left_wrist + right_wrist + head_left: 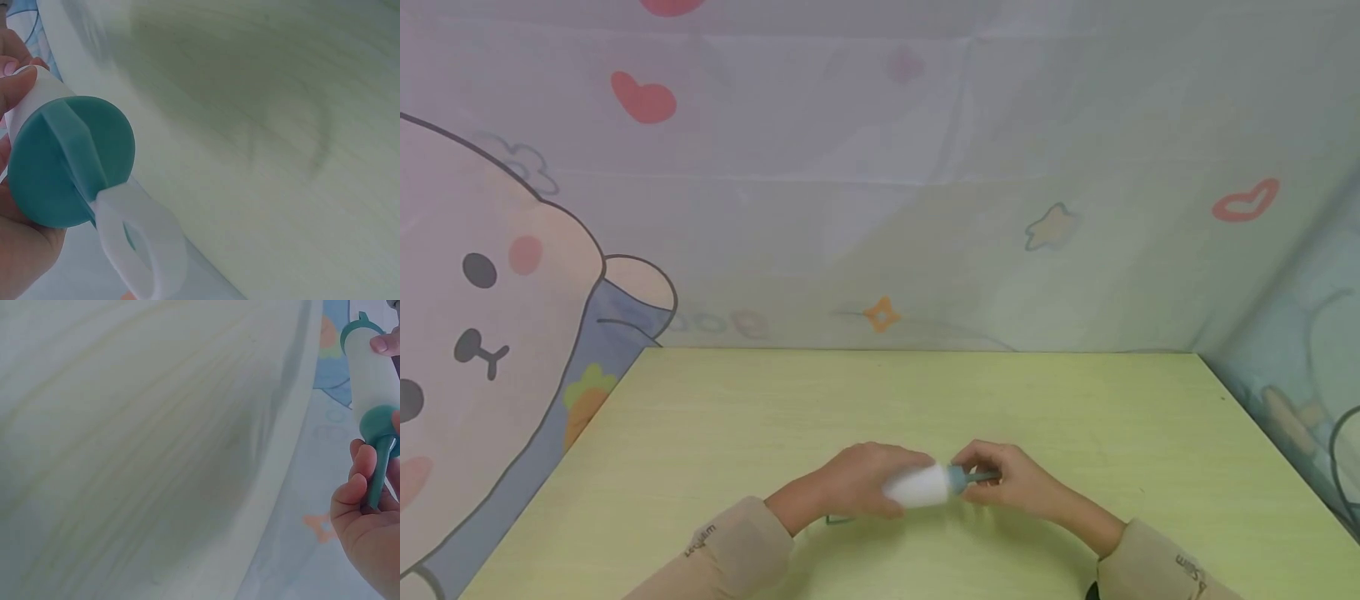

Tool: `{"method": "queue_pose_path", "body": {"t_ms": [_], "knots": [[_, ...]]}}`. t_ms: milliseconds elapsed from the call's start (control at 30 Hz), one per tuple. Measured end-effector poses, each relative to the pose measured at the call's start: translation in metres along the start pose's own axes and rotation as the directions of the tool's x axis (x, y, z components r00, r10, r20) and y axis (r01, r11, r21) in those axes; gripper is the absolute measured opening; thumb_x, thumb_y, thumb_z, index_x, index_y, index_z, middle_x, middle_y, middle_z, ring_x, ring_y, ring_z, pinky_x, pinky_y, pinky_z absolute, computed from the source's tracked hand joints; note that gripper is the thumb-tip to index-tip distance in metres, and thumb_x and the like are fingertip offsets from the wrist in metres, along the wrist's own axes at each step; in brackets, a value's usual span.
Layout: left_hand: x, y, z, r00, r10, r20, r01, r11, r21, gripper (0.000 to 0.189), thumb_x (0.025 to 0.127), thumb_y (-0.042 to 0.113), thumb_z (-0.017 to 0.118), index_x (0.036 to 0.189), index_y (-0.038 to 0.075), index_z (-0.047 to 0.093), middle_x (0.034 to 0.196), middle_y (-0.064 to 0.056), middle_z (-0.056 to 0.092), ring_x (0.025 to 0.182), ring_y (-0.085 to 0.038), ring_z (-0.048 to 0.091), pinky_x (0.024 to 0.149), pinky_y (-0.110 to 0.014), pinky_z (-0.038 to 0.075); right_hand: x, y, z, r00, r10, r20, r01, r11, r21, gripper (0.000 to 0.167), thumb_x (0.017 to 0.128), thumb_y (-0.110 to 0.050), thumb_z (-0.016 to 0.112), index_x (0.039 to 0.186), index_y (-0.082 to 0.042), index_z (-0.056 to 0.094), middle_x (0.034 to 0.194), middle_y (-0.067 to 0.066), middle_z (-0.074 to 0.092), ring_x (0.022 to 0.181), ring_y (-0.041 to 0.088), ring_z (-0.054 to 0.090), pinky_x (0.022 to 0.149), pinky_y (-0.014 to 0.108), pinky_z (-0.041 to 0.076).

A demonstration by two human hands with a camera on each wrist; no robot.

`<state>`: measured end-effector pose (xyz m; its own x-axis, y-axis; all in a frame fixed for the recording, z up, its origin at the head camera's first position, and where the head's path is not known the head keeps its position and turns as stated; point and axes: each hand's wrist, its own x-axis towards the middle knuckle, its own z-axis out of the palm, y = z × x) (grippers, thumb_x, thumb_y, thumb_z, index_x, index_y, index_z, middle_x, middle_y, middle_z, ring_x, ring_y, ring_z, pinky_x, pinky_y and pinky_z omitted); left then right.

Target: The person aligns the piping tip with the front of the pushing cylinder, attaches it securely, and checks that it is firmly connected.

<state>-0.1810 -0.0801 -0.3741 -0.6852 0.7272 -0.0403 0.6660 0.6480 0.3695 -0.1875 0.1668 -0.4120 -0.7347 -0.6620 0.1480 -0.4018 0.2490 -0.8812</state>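
Note:
A white cylinder [921,487] with teal ends lies nearly level between both hands, over the table's near half. My left hand [861,479] wraps its fingers and thumb round the white body. On the right, my right hand [1011,479] pinches the thin teal stem [378,481] that sticks out of the rounded teal end [375,422]. The left wrist view shows the other end, a teal round cap [37,169] with a raised bar across it. A white ring [169,250] overlaps the end of that bar. Part of the body is hidden under the left palm.
Beneath the hands spreads a light yellow-green table [760,400]. A printed cloth backdrop [820,125] with hearts and a cartoon bear rises behind and along its sides. At the right edge hangs a thin dark cable [1334,458].

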Motion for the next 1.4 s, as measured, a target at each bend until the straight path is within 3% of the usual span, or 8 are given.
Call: {"method": "queue_pose_path", "body": {"t_ms": [300, 533, 833, 1033, 1167, 1267, 1400], "knots": [[-0.0007, 0.0008, 0.0002, 1.000, -0.001, -0.005, 0.001, 1.000, 0.014, 0.057, 0.073, 0.021, 0.070, 0.126, 0.021, 0.049, 0.122, 0.006, 0.055, 0.100, -0.009, 0.054, 0.077, -0.024, 0.043, -0.0002, 0.0030, 0.0021, 1.000, -0.003, -0.003, 0.003, 1.000, -0.028, 0.024, 0.084, -0.017, 0.059, 0.103, -0.004, 0.057, 0.093, 0.012, 0.062, 0.078, 0.004, 0.057, 0.067, 0.024, 0.048], [-0.0030, 0.0000, 0.0017, 0.999, 0.016, -0.038, -0.015, 0.999, 0.039, 0.059, 0.073, 0.019, 0.070, 0.128, 0.022, 0.048, 0.124, 0.008, 0.053, 0.103, -0.008, 0.053, 0.079, -0.024, 0.043, -0.0003, 0.0033, 0.0017, 0.999, 0.017, 0.031, -0.019, 0.996, 0.084, 0.023, 0.090, -0.014, 0.049, 0.108, 0.001, 0.050, 0.085, 0.020, 0.062, 0.073, 0.020, 0.059, 0.066, 0.031, 0.050], [-0.0038, -0.0022, 0.0028, 0.998, 0.031, -0.050, -0.028, 0.998, 0.052, 0.058, 0.073, 0.019, 0.070, 0.127, 0.023, 0.048, 0.124, 0.009, 0.053, 0.101, -0.008, 0.054, 0.078, -0.024, 0.043, 0.0015, 0.0024, 0.0017, 0.997, -0.024, 0.071, 0.011, 0.983, 0.184, 0.022, 0.093, -0.011, 0.042, 0.105, 0.006, 0.047, 0.076, 0.031, 0.056, 0.069, 0.021, 0.060, 0.068, 0.032, 0.050], [-0.0056, -0.0019, 0.0003, 0.997, 0.044, -0.063, -0.041, 0.998, 0.049, 0.058, 0.073, 0.017, 0.069, 0.127, 0.023, 0.049, 0.124, 0.009, 0.053, 0.102, -0.008, 0.054, 0.079, -0.024, 0.043, 0.0012, 0.0032, 0.0013, 1.000, 0.007, 0.017, -0.008, 0.999, 0.053, 0.026, 0.091, -0.013, 0.047, 0.111, 0.003, 0.048, 0.092, 0.019, 0.060, 0.077, 0.011, 0.059, 0.070, 0.029, 0.049], [-0.0062, -0.0015, -0.0021, 0.997, 0.046, -0.066, -0.043, 0.998, 0.043, 0.058, 0.073, 0.018, 0.069, 0.127, 0.022, 0.048, 0.124, 0.008, 0.054, 0.103, -0.009, 0.054, 0.080, -0.025, 0.044, 0.0006, 0.0015, 0.0014, 1.000, 0.001, -0.009, 0.000, 0.999, 0.043, 0.037, 0.086, -0.011, 0.055, 0.118, 0.006, 0.044, 0.104, 0.019, 0.056, 0.082, 0.006, 0.058, 0.070, 0.026, 0.049], [-0.0064, -0.0015, -0.0027, 0.997, 0.039, -0.062, -0.037, 0.999, 0.033, 0.058, 0.073, 0.018, 0.070, 0.127, 0.023, 0.048, 0.124, 0.008, 0.054, 0.104, -0.009, 0.053, 0.080, -0.025, 0.043, 0.0001, -0.0013, 0.0022, 1.000, -0.005, -0.012, 0.006, 0.998, 0.056, 0.040, 0.082, -0.008, 0.060, 0.116, 0.004, 0.044, 0.104, 0.018, 0.055, 0.079, 0.006, 0.057, 0.068, 0.026, 0.048], [-0.0062, -0.0014, -0.0021, 0.997, 0.037, -0.061, -0.036, 0.999, 0.015, 0.058, 0.073, 0.017, 0.070, 0.127, 0.022, 0.049, 0.123, 0.008, 0.054, 0.103, -0.008, 0.053, 0.080, -0.024, 0.043, 0.0000, -0.0029, 0.0040, 1.000, -0.022, -0.011, 0.023, 0.996, 0.084, 0.031, 0.081, -0.006, 0.061, 0.107, 0.000, 0.046, 0.094, 0.012, 0.056, 0.075, 0.005, 0.057, 0.066, 0.028, 0.049]]}}
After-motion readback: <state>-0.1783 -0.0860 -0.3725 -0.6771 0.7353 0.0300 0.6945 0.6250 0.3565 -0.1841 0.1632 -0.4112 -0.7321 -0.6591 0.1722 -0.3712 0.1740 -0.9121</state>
